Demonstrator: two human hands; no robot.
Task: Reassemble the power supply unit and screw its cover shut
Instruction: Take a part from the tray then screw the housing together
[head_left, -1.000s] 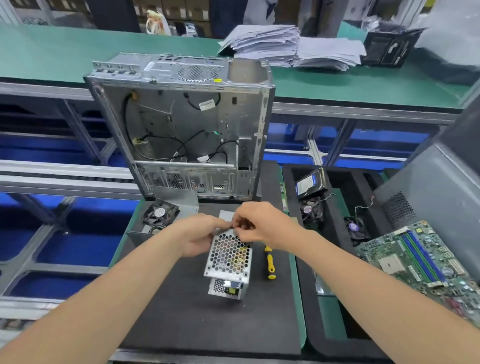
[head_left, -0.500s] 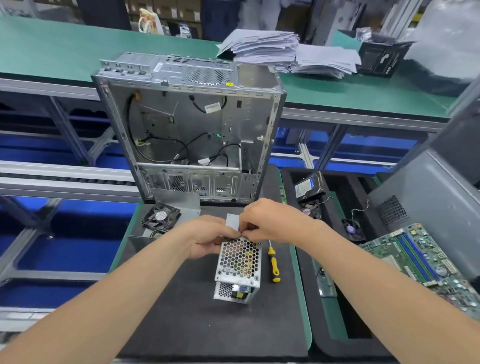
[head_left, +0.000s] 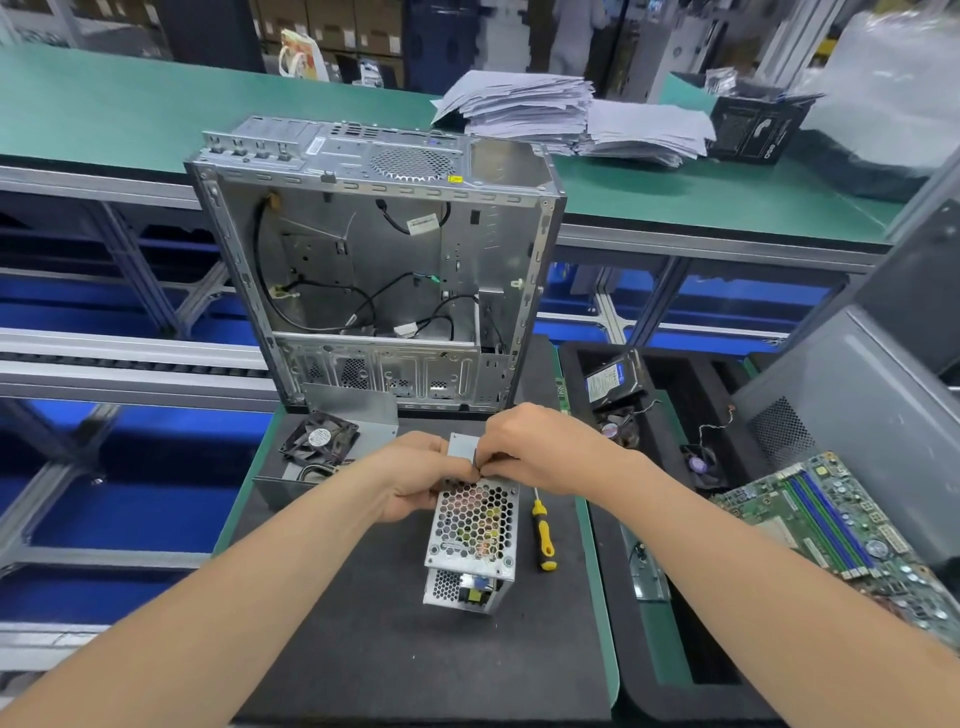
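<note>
A small silver power supply unit with a honeycomb-perforated cover lies on the black foam mat. Through its open near end show a perforated inner wall and yellow and blue parts. My left hand grips the unit's far left corner. My right hand pinches at the far end, fingertips meeting the left hand's; what they pinch is hidden. A flat grey metal piece shows between the two hands. A yellow-handled screwdriver lies on the mat just right of the unit.
An open, empty PC case stands upright behind the mat. A black fan sits on a metal bracket at left. To the right, a black tray holds a hard drive and small fans; a green motherboard lies far right.
Both hands stay at the unit's far end with only small finger shifts. The view has tilted, so everything sits a little lower and to the right in the frame.
</note>
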